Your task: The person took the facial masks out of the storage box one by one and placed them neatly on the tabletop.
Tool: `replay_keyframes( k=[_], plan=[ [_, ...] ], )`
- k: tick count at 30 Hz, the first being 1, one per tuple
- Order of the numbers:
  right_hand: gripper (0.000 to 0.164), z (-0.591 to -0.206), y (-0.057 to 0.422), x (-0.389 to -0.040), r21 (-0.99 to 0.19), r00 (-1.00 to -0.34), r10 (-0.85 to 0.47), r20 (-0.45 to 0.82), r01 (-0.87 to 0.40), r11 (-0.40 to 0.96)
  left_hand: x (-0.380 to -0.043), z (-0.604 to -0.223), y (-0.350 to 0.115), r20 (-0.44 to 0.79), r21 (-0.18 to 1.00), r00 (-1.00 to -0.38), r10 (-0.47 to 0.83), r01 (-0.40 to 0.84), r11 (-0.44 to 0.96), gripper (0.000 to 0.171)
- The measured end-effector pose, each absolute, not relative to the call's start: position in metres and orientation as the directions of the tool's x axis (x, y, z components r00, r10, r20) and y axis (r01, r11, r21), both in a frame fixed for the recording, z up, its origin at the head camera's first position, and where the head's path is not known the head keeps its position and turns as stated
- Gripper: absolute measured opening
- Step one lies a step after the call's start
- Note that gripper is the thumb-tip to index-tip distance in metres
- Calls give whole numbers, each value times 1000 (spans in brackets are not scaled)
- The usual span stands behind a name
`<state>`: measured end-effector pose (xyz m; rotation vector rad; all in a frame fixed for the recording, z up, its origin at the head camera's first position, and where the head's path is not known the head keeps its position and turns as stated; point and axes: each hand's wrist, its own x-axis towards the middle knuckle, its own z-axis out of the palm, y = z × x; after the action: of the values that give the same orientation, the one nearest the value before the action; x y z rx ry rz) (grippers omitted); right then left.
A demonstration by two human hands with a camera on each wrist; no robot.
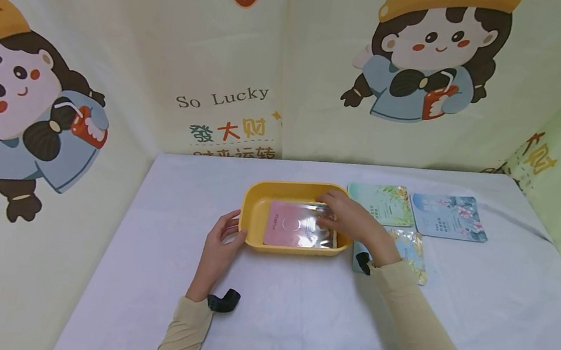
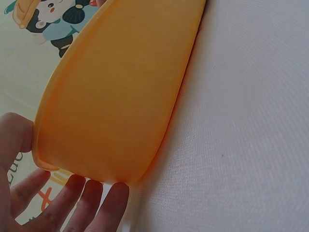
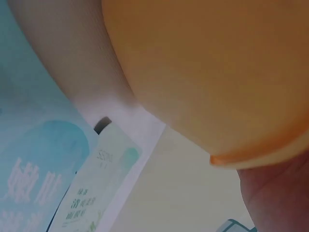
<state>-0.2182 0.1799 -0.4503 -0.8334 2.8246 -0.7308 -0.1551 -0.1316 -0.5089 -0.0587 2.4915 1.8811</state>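
Note:
A yellow plastic tray (image 1: 281,250) with rounded corners sits on the table in the head view. Inside it lies a flat pink packet (image 1: 285,223) with a shiny, reflective right part. My left hand (image 1: 217,249) holds the tray's left end; in the left wrist view its thumb is at the rim and its fingertips touch the outer end wall. Over the tray's right side reaches my right hand (image 1: 352,217), fingers near the packet's far edge and on its shiny part. Whether those fingers pinch the packet I cannot tell. The right wrist view shows mostly the tray's outer wall (image 3: 203,72).
Right of the tray lie a green packet (image 1: 380,203), a blue packet with pink flowers (image 1: 449,217) and a blue-yellow packet (image 1: 411,251), partly hidden by the right forearm. A white cloth covers the table (image 1: 288,318). A printed cloth (image 1: 319,127) hangs behind.

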Motion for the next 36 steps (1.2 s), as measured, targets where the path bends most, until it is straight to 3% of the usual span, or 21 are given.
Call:
replay_keyframes(
  k=[17,28,36],
  plan=[
    [44,-461,167,-219,-479,-842,-540,-12,-469,742,-156,-511,-130,-30,955,-999,-32,-38,294,48],
    [45,-469,161,-221,-356,-843,-537,-41,-490,796,-155,-510,-130,-24,957,-999,-32,-32,288,48],
    [43,-470,157,-222,-328,-855,-517,-36,-478,815,-154,-505,-130,-30,956,-999,-29,-37,291,49]
  ],
)
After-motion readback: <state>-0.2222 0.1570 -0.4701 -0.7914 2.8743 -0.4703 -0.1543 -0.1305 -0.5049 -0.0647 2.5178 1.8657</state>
